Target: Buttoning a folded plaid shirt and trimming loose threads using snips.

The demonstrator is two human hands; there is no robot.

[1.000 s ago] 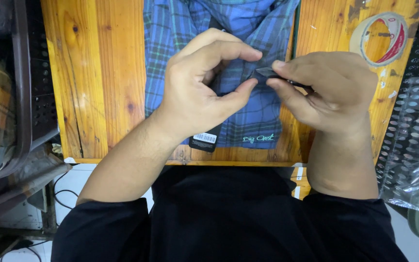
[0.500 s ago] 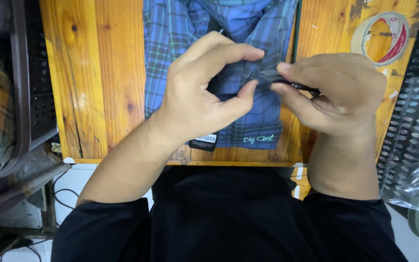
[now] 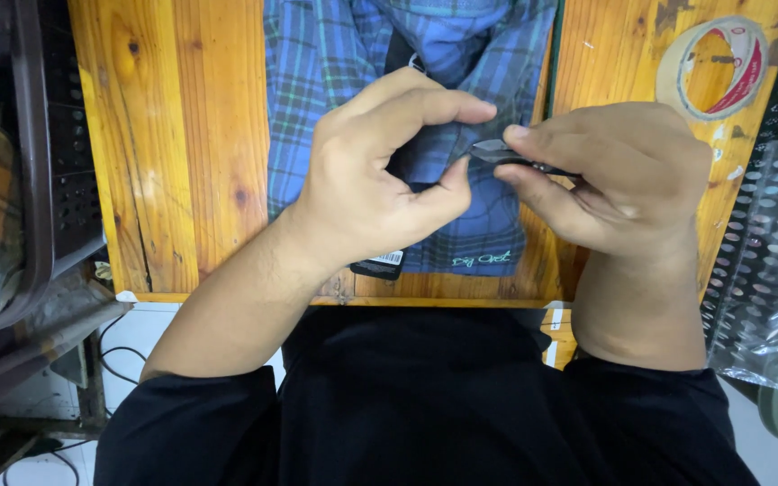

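Desk (image 3: 182,135) of orange wood lies under both hands, and a blue plaid shirt (image 3: 335,81) is spread on it directly beneath them. Beyond the right hand (image 3: 614,180) sits a roll of tape (image 3: 713,67). That hand is closed, pinching a small dark flat piece (image 3: 497,151) between thumb and forefinger. The left hand (image 3: 380,180) is curled, its thumb and forefinger tips just beside the piece's near end; whether they touch it is unclear.

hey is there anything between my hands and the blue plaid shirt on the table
Nothing visible. The left hand and right hand hover directly over the folded blue plaid shirt, the right pinching a small dark tool. The tape roll lies off to the side.
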